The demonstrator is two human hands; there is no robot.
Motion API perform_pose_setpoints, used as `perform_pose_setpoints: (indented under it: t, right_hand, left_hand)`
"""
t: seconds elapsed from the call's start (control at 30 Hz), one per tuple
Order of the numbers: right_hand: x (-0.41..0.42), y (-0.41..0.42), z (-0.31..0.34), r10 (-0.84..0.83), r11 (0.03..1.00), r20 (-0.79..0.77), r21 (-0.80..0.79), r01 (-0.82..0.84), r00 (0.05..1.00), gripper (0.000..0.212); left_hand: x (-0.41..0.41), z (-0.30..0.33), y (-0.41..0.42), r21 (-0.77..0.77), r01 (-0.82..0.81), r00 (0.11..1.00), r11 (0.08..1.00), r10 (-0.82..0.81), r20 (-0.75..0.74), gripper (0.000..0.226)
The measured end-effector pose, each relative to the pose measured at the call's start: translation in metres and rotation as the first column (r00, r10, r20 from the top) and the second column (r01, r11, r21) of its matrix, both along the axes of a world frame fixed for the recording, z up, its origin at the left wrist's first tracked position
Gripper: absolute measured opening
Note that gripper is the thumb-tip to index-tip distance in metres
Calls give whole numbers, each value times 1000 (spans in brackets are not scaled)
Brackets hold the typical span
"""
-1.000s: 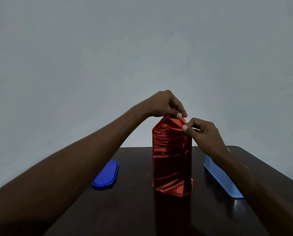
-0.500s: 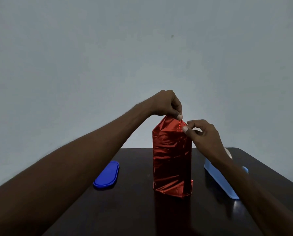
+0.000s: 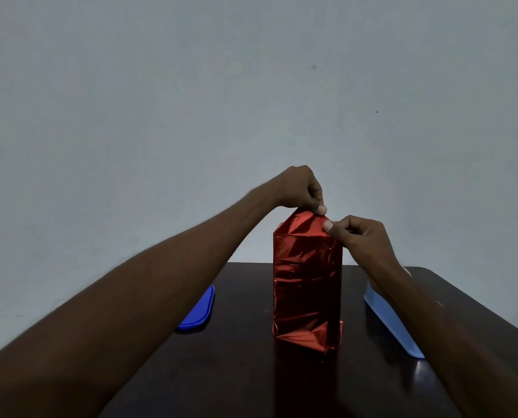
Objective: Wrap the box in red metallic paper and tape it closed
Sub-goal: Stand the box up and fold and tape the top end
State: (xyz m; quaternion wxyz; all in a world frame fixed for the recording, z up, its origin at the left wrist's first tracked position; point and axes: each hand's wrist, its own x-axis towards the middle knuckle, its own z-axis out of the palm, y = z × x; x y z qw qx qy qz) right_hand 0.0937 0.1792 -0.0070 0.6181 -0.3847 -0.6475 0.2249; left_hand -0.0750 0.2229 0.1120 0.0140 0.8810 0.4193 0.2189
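Observation:
A tall box wrapped in red metallic paper (image 3: 307,282) stands upright in the middle of the dark table (image 3: 236,372). Its top paper is folded up into a peak. My left hand (image 3: 300,190) reaches over the top and pinches the peak of the paper between thumb and fingers. My right hand (image 3: 357,236) pinches the paper's upper right edge just below, thumb tip against the foil. The bottom end of the paper is creased and folded under. No tape is visible.
A dark blue oval lid (image 3: 199,309) lies flat on the table to the left of the box. A light blue plastic container (image 3: 393,324) sits to the right, partly hidden by my right forearm. A plain grey wall stands behind the table.
Both hands stay pinched on the top fold; the right hand has shifted slightly left and up against the paper's edge. The box has not moved.

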Motion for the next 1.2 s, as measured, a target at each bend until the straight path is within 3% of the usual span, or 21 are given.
perform_pose_setpoints:
  t: [0.17,0.53,0.67,0.83,0.9,1.03,1.2]
  right_hand:
    - [0,2,0,-11,1000,-40,-19,10,999,9]
    - [0,1,1,11,1000,-29,-18,-12,1000,7]
    - [1,1,1,11,999,-12,-32,-12,1000,8]
    - [2,1,2,-14,999,33,-48,15,999,11]
    - [1,2,2,-24,998,35,-50,26,999,12]
    - [0,5,1,-34,998,29,-49,36,999,14]
    - [0,5,-1,-33,998,10,-57,34,999,15]
  left_hand:
    - [3,-7,4,-5,-25,1000,1000,25,-13,13]
    - [5,-26,16,-12,-65,998,998,65,-6,17]
    - [1,-33,15,-28,-68,995,997,70,72,15]
    - [-12,-40,17,15,-179,936,984,166,310,22]
    - [-19,-37,15,-62,-218,912,974,226,342,32]
    - [-23,-25,4,-323,-273,912,906,351,212,55]
    - [-24,-26,7,-472,-308,881,826,435,184,39]
